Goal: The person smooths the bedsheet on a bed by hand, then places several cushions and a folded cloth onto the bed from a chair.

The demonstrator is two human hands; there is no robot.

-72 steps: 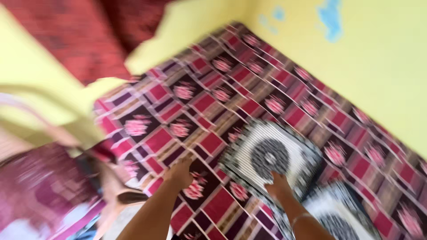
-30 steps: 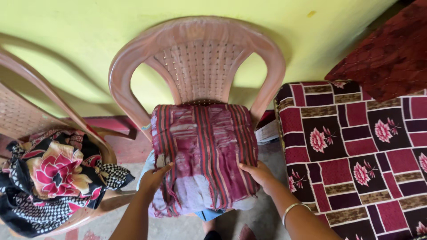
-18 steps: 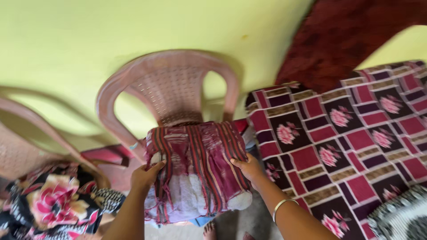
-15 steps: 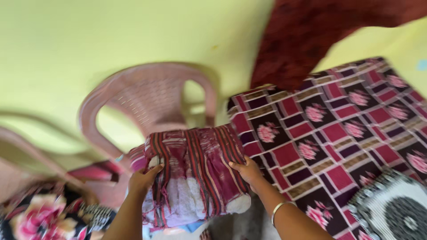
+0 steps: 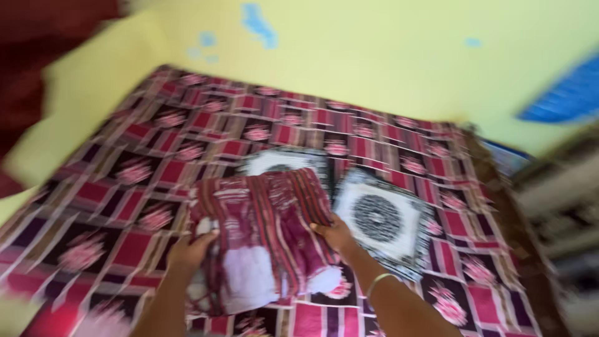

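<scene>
Frame blurred by motion. Both hands grip a folded maroon striped cloth bundle [image 5: 262,234], w/ pale white patches at its near end. Left hand [image 5: 190,251] clasps bundle's left edge, fingers curled over it. Right hand [image 5: 335,235] clasps right edge, thumb on top; thin bangle [image 5: 379,283] on that wrist. Bundle sits over the bed [image 5: 125,187], which is covered w/ a maroon-pink checked floral sheet; can't tell if bundle rests on it or hangs just above. Just right of bundle: black-white patterned cushion [image 5: 380,218], touching right hand's far side. A second one [image 5: 281,161] lies behind bundle, partly hidden. Yellow wall [image 5: 374,56] beyond the bed.
</scene>
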